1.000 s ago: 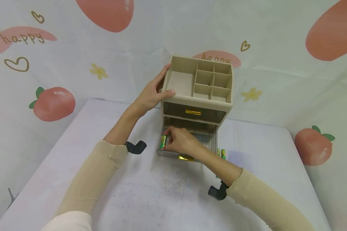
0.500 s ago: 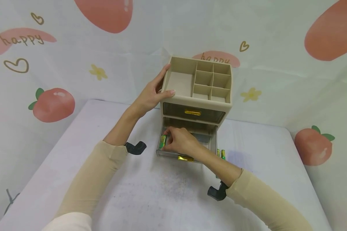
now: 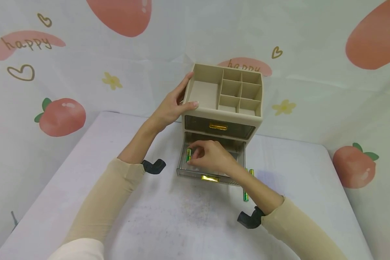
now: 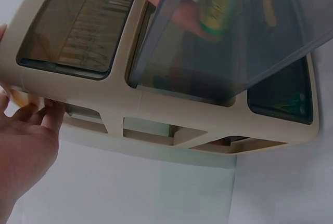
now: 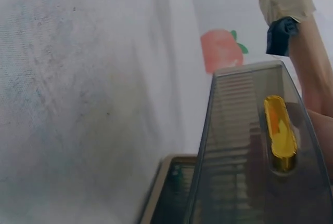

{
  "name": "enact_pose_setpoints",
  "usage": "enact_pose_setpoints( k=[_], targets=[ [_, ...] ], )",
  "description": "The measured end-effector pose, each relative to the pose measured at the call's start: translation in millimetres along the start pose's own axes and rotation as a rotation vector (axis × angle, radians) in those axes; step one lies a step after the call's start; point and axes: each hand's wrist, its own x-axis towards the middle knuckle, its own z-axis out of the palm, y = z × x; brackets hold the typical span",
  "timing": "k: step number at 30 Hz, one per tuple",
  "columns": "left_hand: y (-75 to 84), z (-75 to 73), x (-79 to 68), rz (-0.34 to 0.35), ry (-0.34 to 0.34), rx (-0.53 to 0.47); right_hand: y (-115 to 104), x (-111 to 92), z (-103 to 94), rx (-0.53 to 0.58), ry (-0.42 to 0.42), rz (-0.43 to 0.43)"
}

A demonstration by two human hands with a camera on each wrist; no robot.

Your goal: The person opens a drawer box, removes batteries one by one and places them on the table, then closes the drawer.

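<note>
A beige desk organizer (image 3: 222, 115) with drawers stands at the back of the table. My left hand (image 3: 167, 110) grips its left side, thumb over the top rim; the left wrist view shows the fingers bent at its edge. A smoky clear drawer (image 3: 186, 173) is pulled out below a closed one. Inside it my right hand (image 3: 211, 155) pinches a green-and-gold battery (image 3: 189, 154) between thumb and finger at its ends. The battery shows blurred through the drawer in the left wrist view (image 4: 218, 5). The right wrist view shows the drawer's gold handle (image 5: 281, 130); the right fingertips are hidden there.
Green-and-gold batteries, one behind the right forearm (image 3: 251, 172) and one in front of it (image 3: 246, 195), lie on the white table right of the drawer. Open compartments (image 3: 240, 88) top the organizer. A patterned cloth (image 3: 149, 54) hangs behind.
My right hand has lifted the battery slightly from the drawer's left side and shifted it a little right and back. The left hand keeps its hold on the organizer.
</note>
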Motion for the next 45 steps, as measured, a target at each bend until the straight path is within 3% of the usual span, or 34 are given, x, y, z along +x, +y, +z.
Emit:
enact_pose_setpoints(
  k=[13,24,36,45],
  targets=[
    [1.5,0.0,-0.7,-0.016,-0.003,0.014,3,-23,-13.4,0.204,0.031,-0.162],
    [1.8,0.4,-2.7,-0.028,0.007,0.035,10,-47,-22.0,0.276,0.028,-0.141],
    [2.0,1.8,-0.8,-0.018,-0.003,0.026,21,-71,-36.1,0.297,0.114,-0.175],
    [1.7,1.9,0.5,-0.023,-0.005,0.018,29,-88,-45.2,0.336,0.146,-0.143]
  ],
)
